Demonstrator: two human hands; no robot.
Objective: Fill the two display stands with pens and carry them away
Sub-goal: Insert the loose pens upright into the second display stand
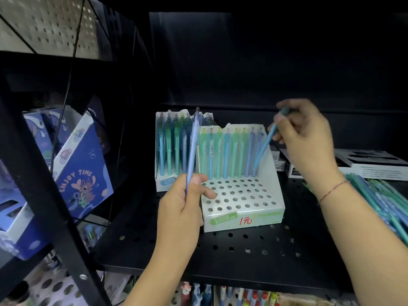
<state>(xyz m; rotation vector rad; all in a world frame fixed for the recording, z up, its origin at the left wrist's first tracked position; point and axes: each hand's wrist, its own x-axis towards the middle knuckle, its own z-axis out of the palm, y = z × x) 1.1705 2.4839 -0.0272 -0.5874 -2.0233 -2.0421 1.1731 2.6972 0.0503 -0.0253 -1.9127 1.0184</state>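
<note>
Evidently filling — right hand (pixel 309 138) pinches a blue plastic pen (pixel 263 149) into the centre-frame white holed cardboard stand (pixel 242 217); left hand (pixel 183 208) grips a lilac pen (pixel 192 146), due next.

Light: dim; the back of the black perforated metal shelf (pixel 242 246) is lost in darkness.
Brightest: the white cardboard display stand (pixel 271 173), lit from the front.
Blur: the right hand (pixel 309 138) is smeared by motion.

The loose pens (pixel 382 204) run off the right edge, blurred.
</note>
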